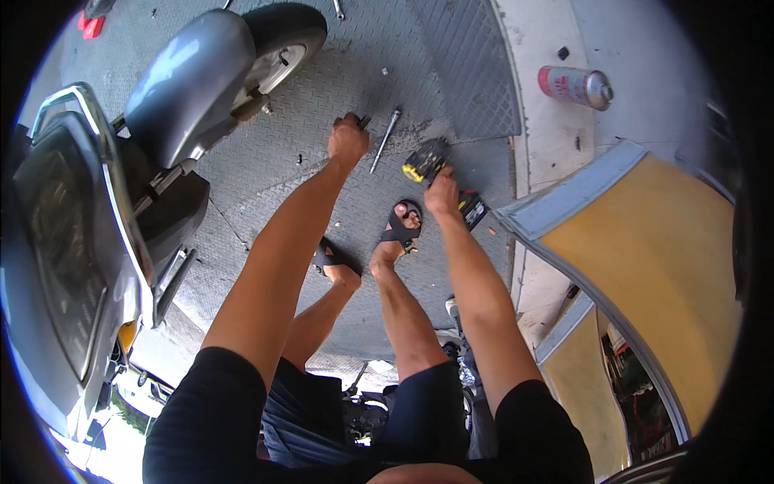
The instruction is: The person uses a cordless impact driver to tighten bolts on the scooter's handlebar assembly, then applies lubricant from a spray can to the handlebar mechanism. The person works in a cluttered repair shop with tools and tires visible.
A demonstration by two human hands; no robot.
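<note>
My right hand [442, 194] is wrapped round the handle of a yellow-and-black cordless power driver [421, 164], held above the floor. Its battery end [473, 210] shows below my wrist, and its nose is too blurred to read. Further left, my left hand [348, 142] is closed, with a small dark piece [364, 123] sticking out of its fingers; I cannot make out what it is. Between my two hands a long silver socket tool [386, 141] lies on the textured metal floor [266, 189].
A grey motor scooter [60, 234] fills the left, its wheel [282, 60] at the far side. On the right lies a spray can [576, 87] beyond the pale kerb strip [536, 153]. A yellow panel [645, 234] stands nearer. Small loose parts dot the floor around my sandalled feet [401, 222].
</note>
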